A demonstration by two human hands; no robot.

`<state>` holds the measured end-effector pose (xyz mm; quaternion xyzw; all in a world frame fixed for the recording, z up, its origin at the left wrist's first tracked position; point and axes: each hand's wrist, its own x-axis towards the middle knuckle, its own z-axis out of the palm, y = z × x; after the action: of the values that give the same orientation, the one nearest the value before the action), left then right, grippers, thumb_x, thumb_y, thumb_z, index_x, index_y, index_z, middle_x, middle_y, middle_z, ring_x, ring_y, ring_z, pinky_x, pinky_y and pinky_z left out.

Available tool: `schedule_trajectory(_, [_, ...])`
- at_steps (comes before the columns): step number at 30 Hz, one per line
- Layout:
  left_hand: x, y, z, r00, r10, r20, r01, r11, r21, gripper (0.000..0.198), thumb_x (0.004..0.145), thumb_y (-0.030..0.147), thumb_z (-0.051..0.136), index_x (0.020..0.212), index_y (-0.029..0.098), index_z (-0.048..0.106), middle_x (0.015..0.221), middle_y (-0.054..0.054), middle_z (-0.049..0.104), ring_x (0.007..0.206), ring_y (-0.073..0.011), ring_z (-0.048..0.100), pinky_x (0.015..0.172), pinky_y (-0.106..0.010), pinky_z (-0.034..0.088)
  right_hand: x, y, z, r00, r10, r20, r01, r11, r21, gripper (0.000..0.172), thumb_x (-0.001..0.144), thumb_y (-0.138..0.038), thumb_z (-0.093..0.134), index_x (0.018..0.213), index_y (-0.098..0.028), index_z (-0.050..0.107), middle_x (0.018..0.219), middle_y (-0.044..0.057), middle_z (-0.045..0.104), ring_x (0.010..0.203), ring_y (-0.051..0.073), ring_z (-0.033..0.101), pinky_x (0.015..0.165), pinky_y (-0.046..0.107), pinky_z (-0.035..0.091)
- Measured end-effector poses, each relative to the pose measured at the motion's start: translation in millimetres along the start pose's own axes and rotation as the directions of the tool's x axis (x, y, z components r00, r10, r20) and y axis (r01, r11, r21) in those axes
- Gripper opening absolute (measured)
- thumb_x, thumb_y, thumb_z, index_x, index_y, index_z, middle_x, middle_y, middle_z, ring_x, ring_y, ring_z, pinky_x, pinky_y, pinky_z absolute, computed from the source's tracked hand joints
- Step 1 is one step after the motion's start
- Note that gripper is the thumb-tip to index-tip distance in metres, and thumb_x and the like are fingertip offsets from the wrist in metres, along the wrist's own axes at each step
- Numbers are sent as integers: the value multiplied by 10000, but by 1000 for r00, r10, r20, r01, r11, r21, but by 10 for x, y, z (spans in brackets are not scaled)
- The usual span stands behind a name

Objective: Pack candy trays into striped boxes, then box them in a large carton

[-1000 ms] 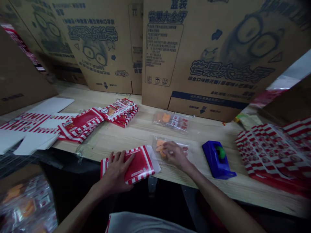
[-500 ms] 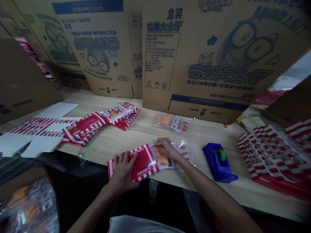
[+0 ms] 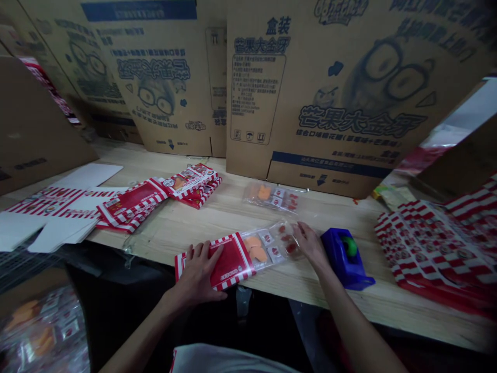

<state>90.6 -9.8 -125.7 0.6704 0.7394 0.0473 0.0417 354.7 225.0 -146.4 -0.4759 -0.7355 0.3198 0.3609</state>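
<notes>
My left hand (image 3: 200, 272) lies flat, fingers spread, on a red and white striped carton (image 3: 229, 259) at the table's front edge. A clear plastic packet (image 3: 272, 246) with orange and red pieces sticks out of the carton's right end. My right hand (image 3: 308, 243) touches the packet's far right end with its fingers stretched along it, just left of a blue tape dispenser (image 3: 345, 256).
A second clear packet (image 3: 274, 196) lies further back. Filled striped cartons (image 3: 155, 194) and flat blanks (image 3: 50, 215) lie at the left; a stack of flat striped cartons (image 3: 438, 243) is at the right. Large printed cardboard boxes (image 3: 330, 93) wall the back of the wooden table (image 3: 217, 212).
My right hand has moved from the packet's left part to its right end. The packet now lies straight and partly inside the carton's opening. My left hand stayed on the carton.
</notes>
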Motion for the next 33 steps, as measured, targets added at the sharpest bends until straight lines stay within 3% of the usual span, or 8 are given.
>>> schedule_trajectory(3, [36, 70, 11, 1000, 5, -16, -5, 1000, -1, 1126, 459, 556, 782, 1438, 174, 377, 1414, -229, 367, 1277, -442, 330, 1072, -589, 193, -200, -87, 95, 993, 62, 103, -68, 996, 55, 459, 876, -518, 450, 1052, -153, 666, 1067, 166, 697, 1020, 322, 639, 913, 489, 478])
schedule_trajectory(8, [82, 185, 15, 998, 20, -64, -19, 1000, 14, 1102, 435, 481, 789, 1421, 177, 403, 1365, -215, 396, 1208, -429, 370, 1027, -553, 261, -684, -484, 570, 922, -80, 378, -70, 927, 368, 454, 877, -513, 505, 1201, -204, 580, 1159, 115, 676, 1026, 253, 652, 863, 397, 528])
schedule_trajectory(14, [-25, 390, -71, 947, -168, -274, 150, 985, -86, 1051, 545, 530, 745, 1431, 131, 345, 1336, -228, 395, 1179, -423, 391, 978, -559, 315, -1048, -674, 515, 995, 74, -59, -33, 857, 514, 364, 743, -430, 723, 918, -231, 474, 1113, 86, 615, 1045, 243, 611, 861, 396, 531])
schedule_trajectory(18, [-184, 621, 5, 921, -229, -316, 126, 941, -313, 1206, 519, 581, 787, 1487, 149, 212, 1356, -234, 399, 1226, -450, 383, 984, -606, 325, -1229, -780, 472, 983, 163, 79, -171, 684, 709, 403, 741, -361, 755, 842, -257, 379, 897, 1, 656, 789, 187, 674, 686, 315, 566])
schedule_trajectory(20, [-250, 659, 93, 934, -240, -264, 64, 841, -538, 1107, 669, 529, 725, 1513, 171, 104, 1394, -217, 403, 1278, -403, 397, 1018, -574, 349, -1280, -790, 431, 972, 185, 143, -229, 628, 743, 384, 756, -341, 746, 890, -267, 393, 897, -5, 680, 763, 186, 683, 664, 313, 569])
schedule_trajectory(23, [-302, 629, 212, 970, -223, -101, 18, 477, -879, 850, 884, 397, 526, 1521, 226, -10, 1461, -169, 394, 1257, -287, 496, 1027, -478, 421, -1342, -713, 318, 950, 162, 266, -309, 603, 735, 452, 759, -342, 742, 1073, -287, 421, 1034, 38, 701, 877, 231, 699, 729, 374, 583])
schedule_trajectory(27, [-327, 619, 284, 992, -124, 20, 26, 50, -998, 838, 900, 390, 524, 1525, 238, -13, 1521, -144, 347, 1258, -257, 514, 1056, -437, 423, -1467, -548, 200, 938, 147, 315, -328, 674, 662, 515, 799, -374, 694, 1256, -268, 481, 1236, 82, 644, 1103, 260, 633, 917, 438, 533])
schedule_trajectory(33, [-383, 710, 331, 990, -114, 85, 75, -91, -993, 733, 837, 416, 626, 1463, 247, 285, 1416, -120, 490, 1239, -282, 524, 1023, -413, 452, -1585, -412, 218, 945, 113, 307, -287, 733, 616, 529, 800, -351, 693, 1282, -265, 495, 1245, 65, 630, 1093, 238, 626, 929, 396, 520])
